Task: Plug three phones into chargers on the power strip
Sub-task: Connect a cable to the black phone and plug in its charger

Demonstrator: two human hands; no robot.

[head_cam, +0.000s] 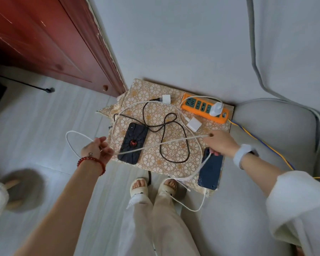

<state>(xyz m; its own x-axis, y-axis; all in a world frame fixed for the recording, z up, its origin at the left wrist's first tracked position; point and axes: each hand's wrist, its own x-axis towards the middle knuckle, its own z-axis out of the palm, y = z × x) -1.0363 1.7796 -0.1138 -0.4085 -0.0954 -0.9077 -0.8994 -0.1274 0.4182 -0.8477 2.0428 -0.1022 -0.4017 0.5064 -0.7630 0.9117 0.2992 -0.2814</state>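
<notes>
An orange power strip (198, 110) lies at the back right of a small patterned table (153, 89), with one white charger (216, 109) plugged into it. Two more white chargers lie loose: one (166, 99) on a black braided cable (164, 126), another (193, 124) near the strip. A black phone with a red spider (133, 143) lies face down at the left. A dark blue phone (210, 170) lies at the front right. My left hand (98, 149) pinches a white cable (159, 144) stretched across to my right hand (220, 144), which holds the cable at the blue phone's top end.
A red wooden door (44, 43) stands at the left. A grey sofa (277, 130) borders the table on the right, with a blue-yellow cord (262, 143) running over it. My feet in sandals (153, 187) stand at the table's front. A grey stool (20, 189) sits at the far left.
</notes>
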